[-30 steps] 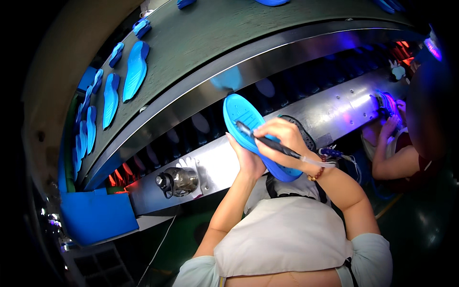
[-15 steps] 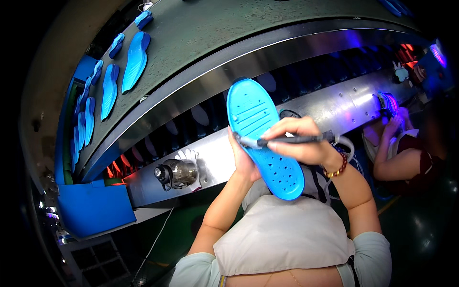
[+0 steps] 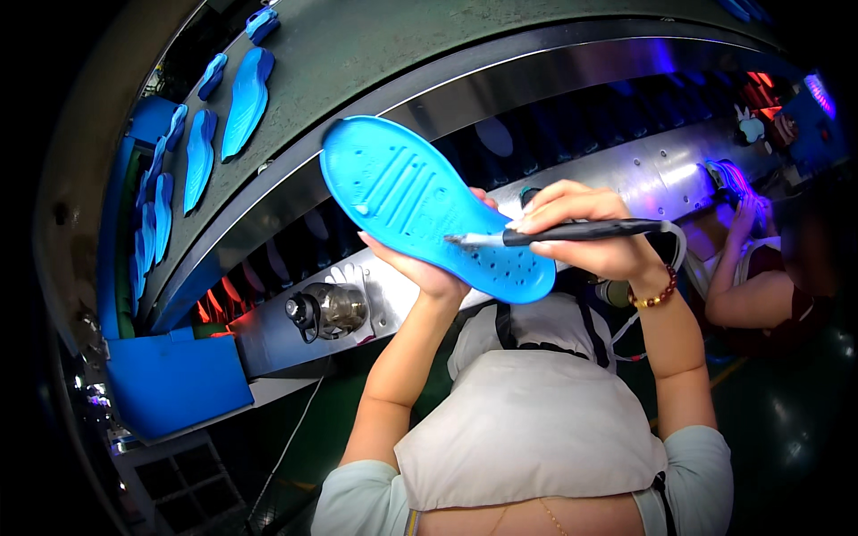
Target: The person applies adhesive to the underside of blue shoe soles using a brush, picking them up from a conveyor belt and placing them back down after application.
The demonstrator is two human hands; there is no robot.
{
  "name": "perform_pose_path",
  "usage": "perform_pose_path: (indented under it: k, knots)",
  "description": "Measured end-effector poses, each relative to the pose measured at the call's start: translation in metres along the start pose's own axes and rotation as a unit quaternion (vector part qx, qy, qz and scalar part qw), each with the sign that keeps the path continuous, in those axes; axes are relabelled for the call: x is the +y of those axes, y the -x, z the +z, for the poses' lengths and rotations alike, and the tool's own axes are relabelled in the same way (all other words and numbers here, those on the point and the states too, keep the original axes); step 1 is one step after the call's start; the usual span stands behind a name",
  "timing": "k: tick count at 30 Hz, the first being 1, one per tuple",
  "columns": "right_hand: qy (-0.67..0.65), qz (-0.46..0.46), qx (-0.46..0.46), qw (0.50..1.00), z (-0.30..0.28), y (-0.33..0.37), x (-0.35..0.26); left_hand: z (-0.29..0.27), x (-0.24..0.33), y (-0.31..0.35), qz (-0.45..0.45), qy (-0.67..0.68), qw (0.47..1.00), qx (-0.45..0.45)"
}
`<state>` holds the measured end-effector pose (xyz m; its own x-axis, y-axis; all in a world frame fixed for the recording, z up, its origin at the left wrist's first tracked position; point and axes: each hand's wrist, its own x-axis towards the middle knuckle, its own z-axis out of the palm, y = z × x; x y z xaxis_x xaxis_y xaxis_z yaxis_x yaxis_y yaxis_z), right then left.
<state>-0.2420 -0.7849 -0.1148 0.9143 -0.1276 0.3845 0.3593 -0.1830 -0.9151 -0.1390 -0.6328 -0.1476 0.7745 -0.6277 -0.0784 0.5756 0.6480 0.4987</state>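
Observation:
A bright blue shoe sole point(image 3: 407, 192), with ridges and small round holes, lies tilted in my left hand point(image 3: 424, 272). My left fingers wrap under it, and some fingertips show past its far edge. In my right hand point(image 3: 594, 232) is a brush point(image 3: 572, 233) with a black handle, a pale ferrule and a grey hose at its back end. The brush's dark tip is at the middle of the sole, by the holes; whether it touches is hard to tell. A beaded bracelet circles my right wrist.
More blue soles point(image 3: 248, 103) lie along the left of the green conveyor belt point(image 3: 375, 54). On the metal ledge point(image 3: 389, 308) stand a bottle with a black cap point(image 3: 329, 313) and a white glove point(image 3: 362, 290). A co-worker point(image 3: 755, 268) sits at the right.
The sole has turned counterclockwise, its broad ridged end swinging left toward the belt. My right hand has moved slightly right with the brush, whose tip is now lower along the sole.

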Motion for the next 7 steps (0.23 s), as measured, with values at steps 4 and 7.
perform_pose_path:
  k: [4,7]
  knots:
    - [0.009,-0.044,-0.131,0.99,0.002,0.008,-0.009,-0.008,0.012,-0.004,0.036,0.011,0.999,-0.029]
    - [-0.106,0.002,-0.104,0.989,-0.003,0.014,-0.005,-0.015,0.022,-0.009,0.05,0.01,0.993,-0.103]
